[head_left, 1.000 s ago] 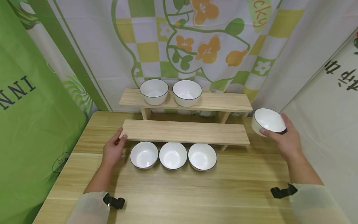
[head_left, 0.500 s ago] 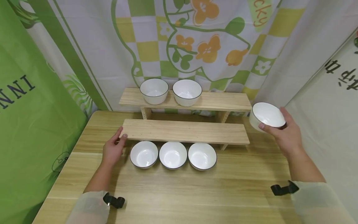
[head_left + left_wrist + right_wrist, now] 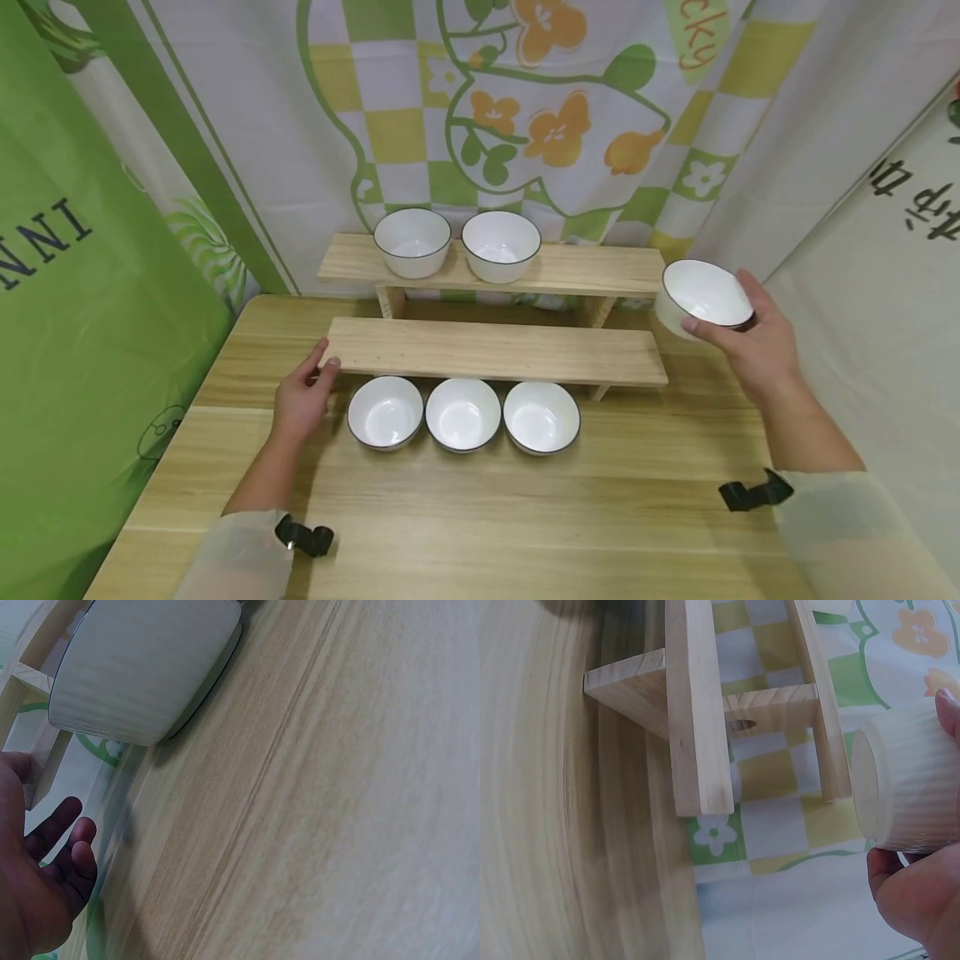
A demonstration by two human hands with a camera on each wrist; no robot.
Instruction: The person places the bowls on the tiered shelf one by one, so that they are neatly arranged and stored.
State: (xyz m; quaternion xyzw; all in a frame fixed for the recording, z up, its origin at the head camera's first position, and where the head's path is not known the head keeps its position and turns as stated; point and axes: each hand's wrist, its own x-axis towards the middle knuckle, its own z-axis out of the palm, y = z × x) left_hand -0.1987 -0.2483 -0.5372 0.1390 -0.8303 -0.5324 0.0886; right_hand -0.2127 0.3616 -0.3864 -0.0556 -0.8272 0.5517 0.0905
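My right hand (image 3: pixel 765 350) grips a white bowl (image 3: pixel 705 293) with a dark rim, thumb on the near side and fingers round the far side. The bowl is held up in the air, tilted, by the right end of the upper shelf (image 3: pixel 600 268). In the right wrist view its ribbed outside (image 3: pixel 919 780) and flat base show. My left hand (image 3: pixel 302 404) holds the left end of the lower wooden shelf (image 3: pixel 495 350) between thumb and index finger; the other fingers hang loosely curled (image 3: pixel 64 855) in the left wrist view.
Two white bowls (image 3: pixel 412 243) stand on the left half of the upper shelf. Three more bowls (image 3: pixel 463 415) sit in a row on the wooden table (image 3: pixel 480 517), just in front of the lower shelf. A patterned curtain (image 3: pixel 555 125) hangs behind, with cloth walls on both sides.
My right hand has lifted the bowl up and away from me, slightly to the left, to the upper shelf's right end. The left hand and the other bowls stay put.
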